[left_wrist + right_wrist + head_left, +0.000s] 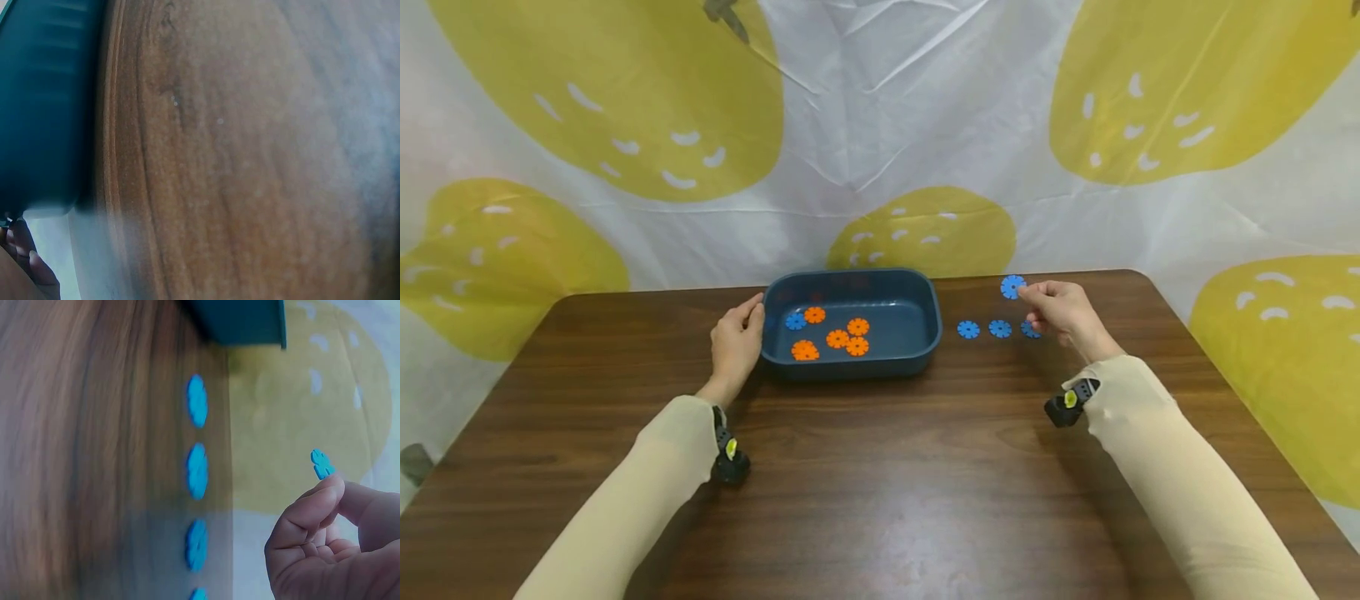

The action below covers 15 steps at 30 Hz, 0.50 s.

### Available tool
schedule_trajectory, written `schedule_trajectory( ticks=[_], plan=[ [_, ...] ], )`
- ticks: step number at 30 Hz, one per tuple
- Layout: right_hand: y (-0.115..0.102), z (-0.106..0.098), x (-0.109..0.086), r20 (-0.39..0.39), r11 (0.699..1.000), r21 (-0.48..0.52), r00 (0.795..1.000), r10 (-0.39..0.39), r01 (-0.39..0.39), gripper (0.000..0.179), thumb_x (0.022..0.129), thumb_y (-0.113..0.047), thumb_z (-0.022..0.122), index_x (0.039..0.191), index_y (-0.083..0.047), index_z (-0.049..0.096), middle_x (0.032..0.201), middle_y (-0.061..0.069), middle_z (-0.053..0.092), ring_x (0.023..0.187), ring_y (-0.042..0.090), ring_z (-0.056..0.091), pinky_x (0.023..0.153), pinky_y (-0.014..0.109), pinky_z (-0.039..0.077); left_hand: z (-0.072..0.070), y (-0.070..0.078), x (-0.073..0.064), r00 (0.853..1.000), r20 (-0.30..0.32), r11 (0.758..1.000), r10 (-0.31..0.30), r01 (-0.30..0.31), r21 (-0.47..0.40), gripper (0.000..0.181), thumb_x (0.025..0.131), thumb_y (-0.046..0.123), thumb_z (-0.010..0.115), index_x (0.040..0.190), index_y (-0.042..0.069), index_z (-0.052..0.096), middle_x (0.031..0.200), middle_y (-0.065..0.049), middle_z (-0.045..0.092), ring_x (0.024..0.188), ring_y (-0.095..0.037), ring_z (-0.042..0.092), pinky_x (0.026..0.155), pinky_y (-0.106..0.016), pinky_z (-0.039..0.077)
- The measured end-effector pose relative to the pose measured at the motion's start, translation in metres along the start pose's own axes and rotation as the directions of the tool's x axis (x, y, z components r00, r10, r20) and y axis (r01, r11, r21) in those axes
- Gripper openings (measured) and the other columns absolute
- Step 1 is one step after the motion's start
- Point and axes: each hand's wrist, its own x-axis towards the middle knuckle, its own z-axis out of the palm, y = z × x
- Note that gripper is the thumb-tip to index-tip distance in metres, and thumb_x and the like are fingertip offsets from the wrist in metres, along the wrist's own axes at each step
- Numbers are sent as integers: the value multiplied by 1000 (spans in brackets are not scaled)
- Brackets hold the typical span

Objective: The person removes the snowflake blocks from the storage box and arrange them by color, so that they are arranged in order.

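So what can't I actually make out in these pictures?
Head: the right hand hides the row's blue disc farthest from the tray.
Right wrist: the bottom edge crops that disc.
Left wrist: the bottom-left corner crops the left hand.
Head: overlap leaves the number of front-left orange discs uncertain.

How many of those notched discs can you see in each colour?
Blue discs: 6, with 4 in a row on the table (blue row), 1 in the right hand (held disc) and 1 in the tray (lone blue)
Orange discs: at least 5, all in the tray; one spot may be two overlapping
Total: at least 11
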Motion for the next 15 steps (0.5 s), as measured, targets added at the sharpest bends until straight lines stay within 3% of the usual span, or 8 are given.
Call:
schedule_trajectory(
  ticks=[7,15],
  plan=[
    [19,-24,1,-44,1000,6,999,29,-28,34,97,-32,51,108,0,49,56,-12,53,49,-3,50,41,16,36,1,1,0,1000,3,1000,-4,4,4,38,100,23,45,133,7,54,120,-21,59,110,-35,54,95,-47,42],
    [34,-40,1,-67,996,63,995,71,-67,27,98,-26,48,107,0,47,60,-12,51,52,-3,50,48,14,43,1,-2,0,1000,5,1000,-15,15,3,39,101,25,44,135,9,53,123,-20,58,111,-34,54,94,-47,43]
  ],
)
